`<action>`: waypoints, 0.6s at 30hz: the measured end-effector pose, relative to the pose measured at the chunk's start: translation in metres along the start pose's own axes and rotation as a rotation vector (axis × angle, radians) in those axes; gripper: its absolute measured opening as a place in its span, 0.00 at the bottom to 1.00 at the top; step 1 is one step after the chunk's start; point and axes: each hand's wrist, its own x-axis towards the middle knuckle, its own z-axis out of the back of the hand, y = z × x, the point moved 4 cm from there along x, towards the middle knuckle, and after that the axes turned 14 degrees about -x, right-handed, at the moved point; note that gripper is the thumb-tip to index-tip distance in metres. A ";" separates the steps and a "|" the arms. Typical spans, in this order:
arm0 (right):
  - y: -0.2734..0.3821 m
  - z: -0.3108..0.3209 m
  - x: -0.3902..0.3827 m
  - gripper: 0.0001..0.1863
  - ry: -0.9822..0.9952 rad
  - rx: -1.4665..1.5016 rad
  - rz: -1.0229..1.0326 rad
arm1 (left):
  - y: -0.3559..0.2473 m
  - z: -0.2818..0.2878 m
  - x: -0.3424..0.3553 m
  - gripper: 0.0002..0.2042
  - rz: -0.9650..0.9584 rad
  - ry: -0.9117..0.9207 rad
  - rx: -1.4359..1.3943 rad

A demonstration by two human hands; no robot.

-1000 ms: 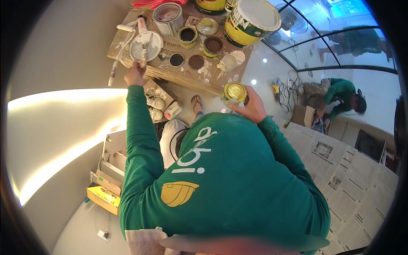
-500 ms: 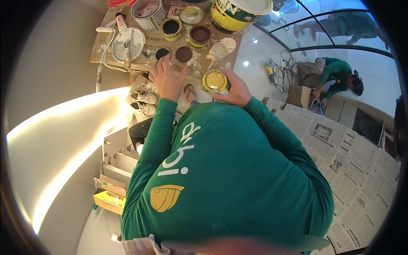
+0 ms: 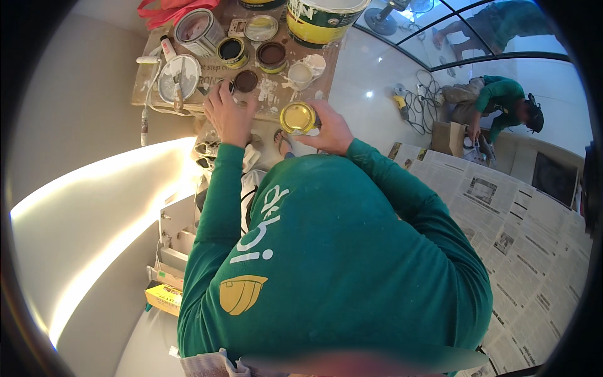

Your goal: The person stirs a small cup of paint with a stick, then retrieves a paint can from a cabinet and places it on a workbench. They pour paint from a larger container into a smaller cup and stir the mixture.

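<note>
A small yellow-gold tin (image 3: 298,118) is held on its right side by my right hand (image 3: 331,130), in front of the table's near edge. My left hand (image 3: 227,117) reaches over that edge, thumb spread from the fingers. Its fingertips are at a round black-coated lid (image 3: 231,87), mostly hidden beneath them. Just right of it lies a brown-coated lid (image 3: 246,81). Behind these stand an open tin of black paint (image 3: 232,50) and an open tin of dark brown paint (image 3: 272,55). A small whitish cup (image 3: 300,75) sits farther right.
On the cardboard-covered table (image 3: 210,68) are a paint bucket (image 3: 321,26), a grey can (image 3: 198,32) and a white lid (image 3: 169,80) with a paintbrush (image 3: 178,94). Shoes (image 3: 206,151) lie below. At right, another person (image 3: 502,103) bends over a box (image 3: 448,138), near newspaper sheets (image 3: 490,207).
The table has shifted left and up in view. My left fingers now cover most of the black-coated lid, which showed more before. My right hand still holds the tin.
</note>
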 end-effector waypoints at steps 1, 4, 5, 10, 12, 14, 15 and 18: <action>0.000 -0.002 0.002 0.47 -0.009 -0.049 0.008 | -0.003 0.006 -0.010 0.40 -0.033 0.021 -0.051; 0.005 -0.009 0.013 0.48 -0.076 -0.139 0.047 | -0.013 0.008 -0.046 0.40 -0.087 0.292 -0.104; 0.008 -0.012 0.018 0.47 -0.113 -0.146 0.065 | -0.018 0.007 -0.054 0.40 -0.138 0.287 -0.139; 0.018 -0.025 0.038 0.49 -0.047 -0.149 0.040 | -0.015 -0.027 -0.069 0.40 -0.018 0.312 -0.267; 0.020 -0.027 0.044 0.48 -0.004 -0.139 0.032 | -0.007 -0.039 -0.066 0.41 0.034 0.322 -0.288; 0.020 -0.025 0.046 0.48 0.021 -0.175 0.036 | 0.001 -0.046 -0.063 0.42 0.075 0.325 -0.247; 0.019 -0.024 0.046 0.48 0.033 -0.189 0.042 | 0.000 -0.045 -0.061 0.42 0.002 0.245 -0.261; 0.011 -0.007 0.029 0.46 -0.122 -0.271 0.083 | -0.001 -0.040 -0.057 0.43 -0.052 0.102 -0.218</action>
